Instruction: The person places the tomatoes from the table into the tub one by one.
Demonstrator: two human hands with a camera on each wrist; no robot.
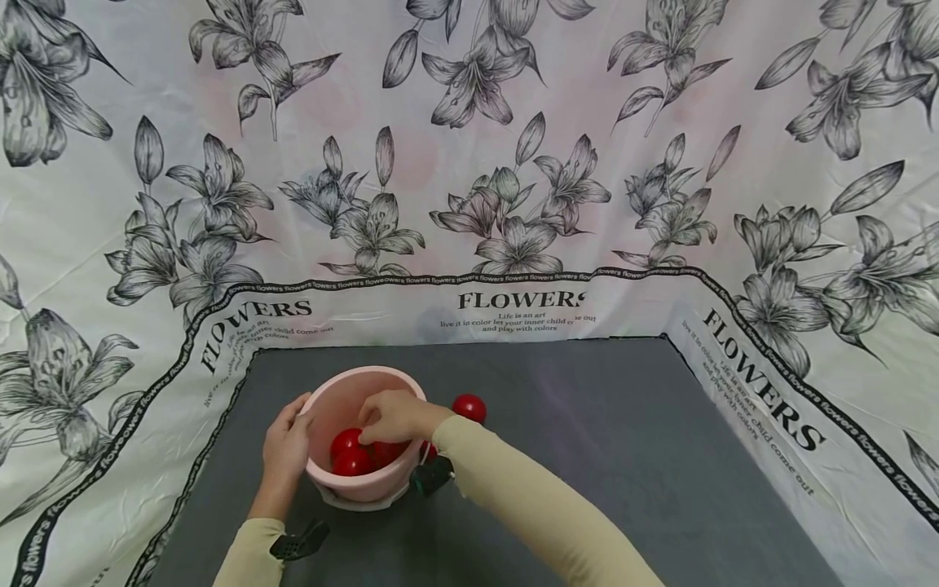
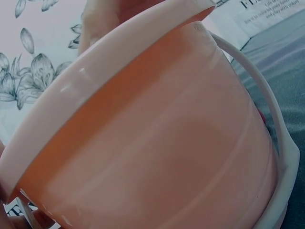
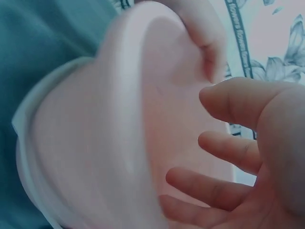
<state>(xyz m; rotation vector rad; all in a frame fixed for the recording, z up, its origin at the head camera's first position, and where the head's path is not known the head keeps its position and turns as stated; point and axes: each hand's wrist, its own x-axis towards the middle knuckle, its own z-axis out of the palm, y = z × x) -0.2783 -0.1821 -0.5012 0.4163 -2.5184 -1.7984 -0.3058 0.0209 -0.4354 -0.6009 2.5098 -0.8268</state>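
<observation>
A pink bucket (image 1: 328, 412) with a pale handle (image 2: 281, 119) stands on the dark table. My left hand (image 1: 286, 440) grips its rim on the left side. Several glossy red balls (image 1: 352, 462) lie inside, partly covered by my right hand (image 1: 399, 414). That hand is over the bucket's mouth, reaching in from the right. Seen in the right wrist view, its fingers (image 3: 209, 188) are spread and loosely bent, with nothing between them. The left wrist view is mostly filled by the bucket's outer wall (image 2: 181, 138).
One red ball (image 1: 469, 408) lies on the grey tabletop (image 1: 587, 440) right of the bucket. Another red ball (image 1: 429, 450) shows partly behind the right wrist. A flower-printed cloth (image 1: 513, 204) hangs behind the table and along its sides.
</observation>
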